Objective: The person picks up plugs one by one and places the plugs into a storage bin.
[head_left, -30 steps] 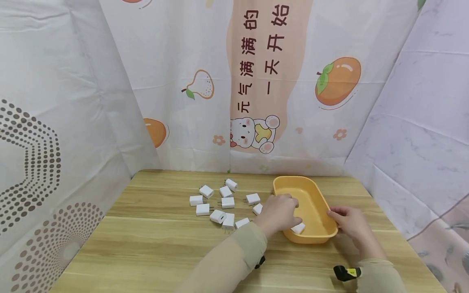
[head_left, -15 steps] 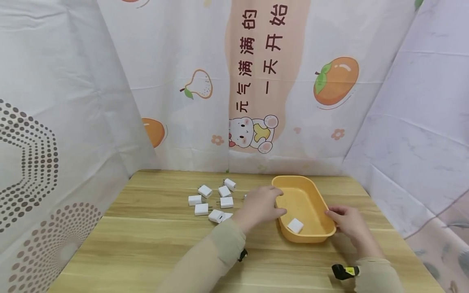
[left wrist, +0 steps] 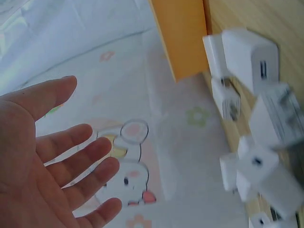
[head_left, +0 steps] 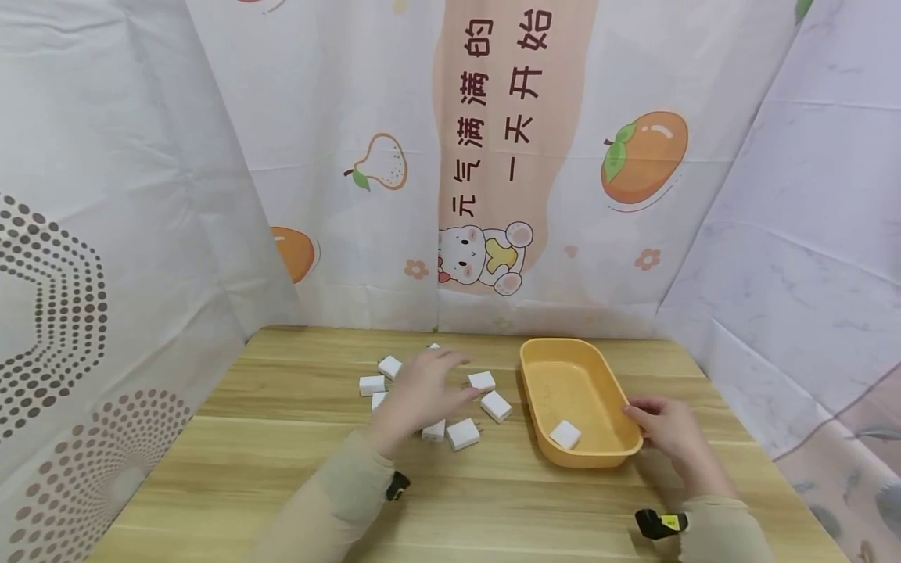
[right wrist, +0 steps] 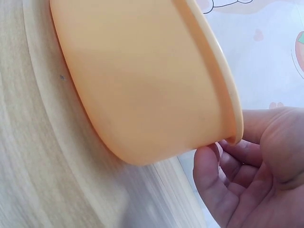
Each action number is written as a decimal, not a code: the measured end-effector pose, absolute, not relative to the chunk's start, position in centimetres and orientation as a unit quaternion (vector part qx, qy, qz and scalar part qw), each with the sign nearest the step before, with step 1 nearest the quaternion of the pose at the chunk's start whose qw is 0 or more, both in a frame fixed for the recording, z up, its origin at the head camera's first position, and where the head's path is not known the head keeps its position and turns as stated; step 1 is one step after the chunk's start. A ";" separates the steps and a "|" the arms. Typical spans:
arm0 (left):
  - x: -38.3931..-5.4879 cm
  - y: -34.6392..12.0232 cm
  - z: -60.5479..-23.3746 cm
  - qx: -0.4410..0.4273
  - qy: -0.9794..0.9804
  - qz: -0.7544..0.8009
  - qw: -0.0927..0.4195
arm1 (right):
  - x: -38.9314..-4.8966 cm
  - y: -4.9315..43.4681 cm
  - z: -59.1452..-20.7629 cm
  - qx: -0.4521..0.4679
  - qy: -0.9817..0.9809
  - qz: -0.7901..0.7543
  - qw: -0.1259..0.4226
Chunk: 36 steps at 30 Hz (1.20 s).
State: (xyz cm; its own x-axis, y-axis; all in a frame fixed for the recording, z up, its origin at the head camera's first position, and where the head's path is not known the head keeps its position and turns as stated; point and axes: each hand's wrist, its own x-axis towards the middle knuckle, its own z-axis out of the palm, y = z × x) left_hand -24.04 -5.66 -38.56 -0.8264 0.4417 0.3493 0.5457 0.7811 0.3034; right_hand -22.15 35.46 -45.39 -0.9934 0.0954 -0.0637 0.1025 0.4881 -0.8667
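Note:
My left hand (head_left: 421, 395) hovers over a cluster of white charger plugs on the table, fingers spread and holding nothing. Part of the cluster is hidden beneath it. Right of that hand, a charger plug (head_left: 463, 434) lies with its prongs showing, near another charger plug (head_left: 497, 407). In the left wrist view, the palm and relaxed fingers (left wrist: 90, 149) are apart from the charger plugs (left wrist: 251, 59). My right hand (head_left: 672, 434) pinches the right rim of a yellow-orange plastic tray (right wrist: 142, 80). One white charger plug (head_left: 565, 435) rests inside the tray's near end.
The wooden table (head_left: 232, 469) ends at a printed curtain (head_left: 366, 258) behind, with further cloth hanging left and right. Each wrist carries a black camera; the right one (head_left: 659, 524) sits close above the table.
The left hand let go of a charger plug in the tray and moved left, out over the cluster. My right hand stays on the tray rim.

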 end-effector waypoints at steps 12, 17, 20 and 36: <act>-22.3 -13.5 -39.0 -0.195 -0.929 -0.268 0.166 | -22.1 35.6 -45.3 0.060 0.864 -0.500 0.007; -22.6 -13.9 -38.9 -0.204 -0.926 -0.264 0.178 | -22.0 35.8 -45.4 0.059 0.865 -0.498 0.007; -22.8 -14.0 -38.6 -0.201 -0.927 -0.263 0.175 | -22.0 35.8 -45.4 0.060 0.864 -0.500 0.010; -24.2 -15.7 -38.3 -0.186 -0.944 -0.224 0.151 | -22.2 35.3 -45.4 0.056 0.865 -0.499 0.005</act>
